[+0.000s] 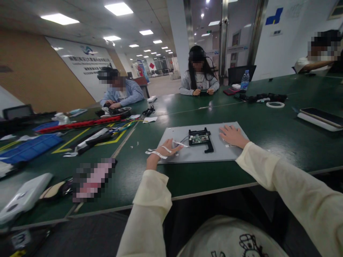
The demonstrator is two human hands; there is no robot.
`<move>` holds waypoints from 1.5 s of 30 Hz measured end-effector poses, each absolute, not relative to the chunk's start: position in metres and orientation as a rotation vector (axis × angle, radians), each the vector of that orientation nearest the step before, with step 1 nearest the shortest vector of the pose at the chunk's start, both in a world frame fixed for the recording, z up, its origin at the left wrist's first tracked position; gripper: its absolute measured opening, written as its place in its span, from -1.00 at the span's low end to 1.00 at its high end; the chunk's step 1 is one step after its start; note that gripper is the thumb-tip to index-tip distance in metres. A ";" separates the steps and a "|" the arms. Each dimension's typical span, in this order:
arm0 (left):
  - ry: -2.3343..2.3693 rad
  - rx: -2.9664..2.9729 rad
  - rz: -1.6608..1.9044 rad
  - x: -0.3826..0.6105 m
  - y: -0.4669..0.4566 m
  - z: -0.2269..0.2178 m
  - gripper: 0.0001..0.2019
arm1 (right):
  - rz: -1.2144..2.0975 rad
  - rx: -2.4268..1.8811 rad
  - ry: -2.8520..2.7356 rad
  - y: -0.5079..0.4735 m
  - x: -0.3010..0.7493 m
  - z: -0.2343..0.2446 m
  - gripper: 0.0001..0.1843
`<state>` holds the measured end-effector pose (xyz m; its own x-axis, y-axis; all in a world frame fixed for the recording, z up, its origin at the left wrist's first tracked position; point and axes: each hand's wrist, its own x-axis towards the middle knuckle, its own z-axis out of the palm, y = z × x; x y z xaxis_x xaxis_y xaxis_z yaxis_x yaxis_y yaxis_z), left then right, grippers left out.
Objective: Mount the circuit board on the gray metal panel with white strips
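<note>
A grey panel (pixel 184 155) lies flat on the green table in front of me. Near its middle sits a black plastic bracket (pixel 209 144) framing a small green circuit board (pixel 199 138), with thin cables running out to its left. My left hand (pixel 166 148) rests on the panel's left side, fingers stretched toward the cables. White tape strips (pixel 160 154) cross this hand and stick out past it. On the panel's right part my right hand (pixel 233 135) lies flat with its fingers spread, over a pale label that it partly covers.
Blue trays (pixel 32 148), a red strip (pixel 80 124) and a pixelated pink object (pixel 93 180) are at left. A white tape roll (pixel 275 105), a water bottle (pixel 244 80) and a phone (pixel 323 117) lie right. Several other people sit around the table (pixel 281 142).
</note>
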<state>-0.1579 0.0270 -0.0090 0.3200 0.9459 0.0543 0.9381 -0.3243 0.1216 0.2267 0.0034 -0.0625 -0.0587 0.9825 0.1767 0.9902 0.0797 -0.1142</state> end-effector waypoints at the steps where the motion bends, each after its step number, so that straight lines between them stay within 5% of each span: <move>1: 1.758 2.487 0.114 -0.162 0.023 -0.010 -0.18 | -0.045 -2.002 -2.151 0.004 0.227 -0.063 -0.40; 11: 1.714 2.492 0.176 -0.158 -0.017 -0.006 -0.12 | 0.079 -1.960 -2.226 0.004 0.233 -0.060 -0.36; 21: 2.238 2.425 0.110 -0.128 -0.076 0.005 -0.50 | 0.266 -1.592 -2.263 0.001 0.209 -0.022 -0.25; 29: 2.361 2.411 -0.053 -0.122 -0.091 0.017 -0.73 | 0.569 -1.151 -2.376 0.016 0.170 -0.031 0.14; 45: 2.421 2.405 0.138 -0.123 -0.075 -0.004 -0.70 | 0.578 -1.158 -2.221 0.018 0.170 -0.053 0.05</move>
